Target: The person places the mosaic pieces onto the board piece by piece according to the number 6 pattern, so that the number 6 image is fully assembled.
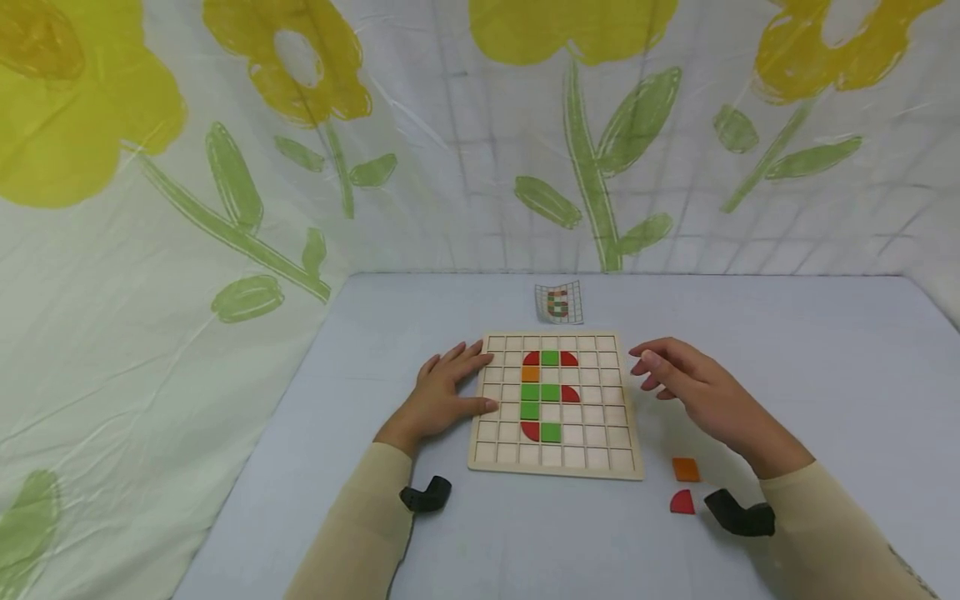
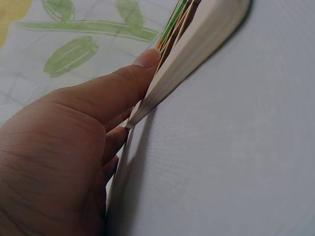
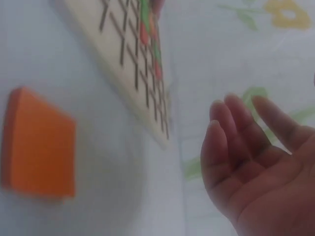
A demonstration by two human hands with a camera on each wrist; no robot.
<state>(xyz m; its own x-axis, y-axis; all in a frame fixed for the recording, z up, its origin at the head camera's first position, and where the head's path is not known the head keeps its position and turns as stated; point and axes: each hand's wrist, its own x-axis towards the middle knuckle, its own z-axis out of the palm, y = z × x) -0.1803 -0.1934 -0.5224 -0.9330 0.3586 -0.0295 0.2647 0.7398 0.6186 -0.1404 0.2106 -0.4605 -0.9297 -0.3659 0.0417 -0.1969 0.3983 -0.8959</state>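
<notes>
A wooden grid board (image 1: 592, 458) lies on the table with red, green and orange tiles set in its cells. The tiles run down one column, with short rows branching right at top, middle and bottom. My left hand (image 1: 442, 396) rests at the board's left edge, fingers spread and thumb (image 2: 123, 83) on the frame. Beside the board's right edge my right hand (image 1: 697, 392) hovers with loosely bent fingers, holding nothing. In the right wrist view its palm (image 3: 270, 196) is bare. Nearer me lie an orange square tile (image 1: 686, 469) and a red quarter-round tile (image 1: 682, 502).
Behind the board stands a small printed card (image 1: 559, 303) showing a coloured grid pattern. A pale cloth covers the table (image 1: 810, 350). Flower-printed curtains (image 1: 465, 208) hang at the back and left. Dark wrist-worn mounts (image 1: 426, 495) jut inward from both sleeves.
</notes>
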